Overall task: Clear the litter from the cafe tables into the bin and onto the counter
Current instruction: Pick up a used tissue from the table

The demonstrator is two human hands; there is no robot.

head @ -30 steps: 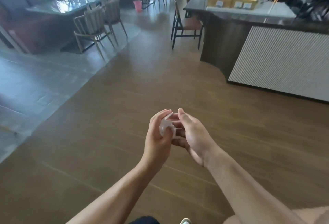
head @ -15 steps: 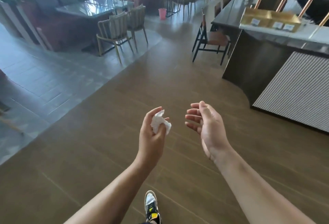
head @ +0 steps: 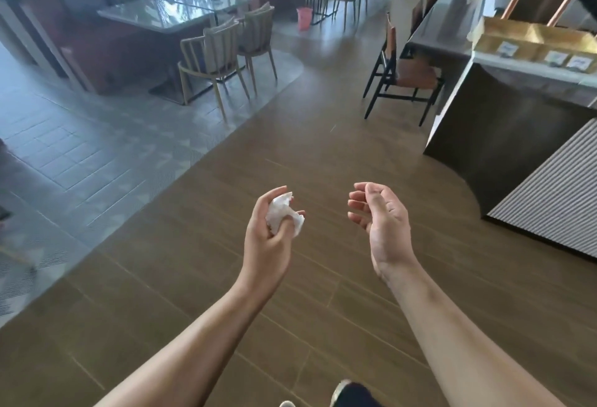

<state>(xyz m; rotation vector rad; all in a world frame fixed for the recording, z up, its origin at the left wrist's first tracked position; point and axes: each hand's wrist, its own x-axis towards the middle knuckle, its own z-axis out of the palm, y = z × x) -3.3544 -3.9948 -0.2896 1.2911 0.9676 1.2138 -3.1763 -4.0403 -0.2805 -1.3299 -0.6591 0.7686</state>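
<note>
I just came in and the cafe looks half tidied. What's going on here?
A person on the wooden floor holds a crumpled white napkin in the left hand. The right hand is open and holds nothing. A pink bin stands far ahead by the tables, and the counter is on the right. The napkin is not yet binned.

Hands come apart. A second ago I see both closed round the napkin (head: 282, 214); now only the left hand (head: 268, 238) grips it. The right hand (head: 382, 222) sits clear of it, empty, fingers loosely curled. View moves forward: the counter (head: 517, 128) fills more of the right side, and the pink bin (head: 304, 18) and nearest table (head: 168, 12) sit closer. A dark shoe (head: 352, 395) now shows at the bottom edge.
</note>
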